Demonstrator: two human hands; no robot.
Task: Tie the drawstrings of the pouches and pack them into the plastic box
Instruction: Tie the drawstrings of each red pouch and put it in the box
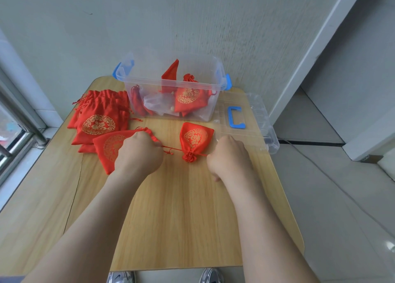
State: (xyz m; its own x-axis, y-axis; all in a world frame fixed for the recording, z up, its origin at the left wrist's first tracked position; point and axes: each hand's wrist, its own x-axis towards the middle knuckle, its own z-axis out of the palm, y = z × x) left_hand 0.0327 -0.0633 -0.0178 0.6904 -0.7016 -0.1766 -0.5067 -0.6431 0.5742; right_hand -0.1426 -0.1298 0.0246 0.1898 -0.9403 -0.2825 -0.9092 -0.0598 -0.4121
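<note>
Between the two fists on the table lay the cinched pouch, long axis 12 to 6, gathered neck at 6. The left hand at its 9 and the right hand at its 3, equally near and both curled, each seemingly pinched a drawstring end. The plastic box stood open at 12 with nothing between; its lid lay at 2, unpacked pouches at 10.
</note>
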